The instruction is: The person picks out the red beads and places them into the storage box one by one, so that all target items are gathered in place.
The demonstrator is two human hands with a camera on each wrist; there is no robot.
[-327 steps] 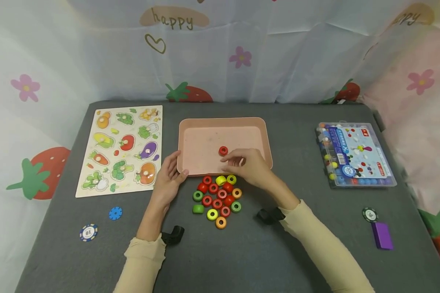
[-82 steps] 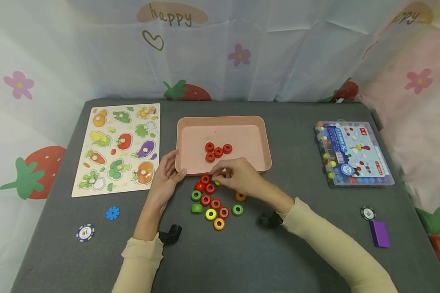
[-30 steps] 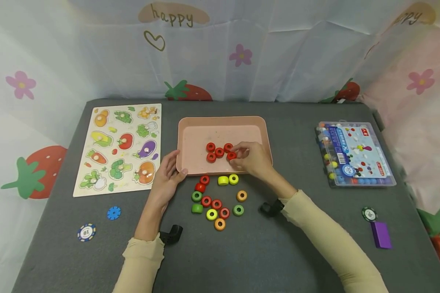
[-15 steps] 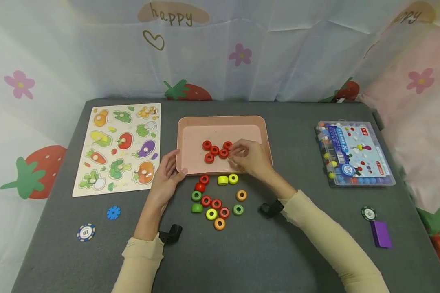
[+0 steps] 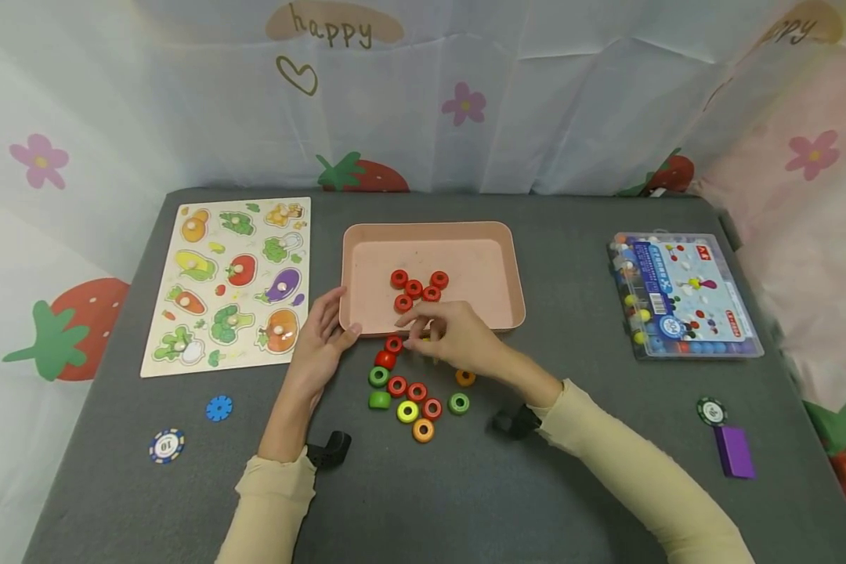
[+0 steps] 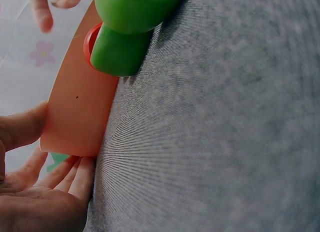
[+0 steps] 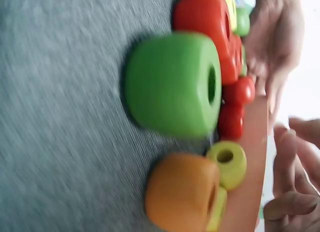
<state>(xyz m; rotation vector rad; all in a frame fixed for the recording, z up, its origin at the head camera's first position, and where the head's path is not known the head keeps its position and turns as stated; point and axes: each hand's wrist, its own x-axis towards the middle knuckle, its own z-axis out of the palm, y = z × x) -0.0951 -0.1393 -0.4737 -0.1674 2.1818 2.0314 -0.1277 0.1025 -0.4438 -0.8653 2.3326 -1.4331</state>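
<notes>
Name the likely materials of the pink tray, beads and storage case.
Pink tray: probably plastic, matte; thin walls, rounded corners. Beads: perhaps painted wood or plastic; smooth, with soft highlights. Storage case: likely clear plastic; coloured balls show through.

The person wore long sleeves of plain, pale cream cloth. The left sleeve [image 5: 271, 509], at seven o'clock in the head view, ended in a loosely gathered, wrinkled cuff [image 5: 276, 472]; the right sleeve [image 5: 641, 478], at four o'clock, looked smoother. A black, hook-shaped wrist device [image 5: 330, 452] stuck out at three o'clock from the left wrist, and a dark, blocky one [image 5: 515, 423] at nine o'clock from the right.
</notes>
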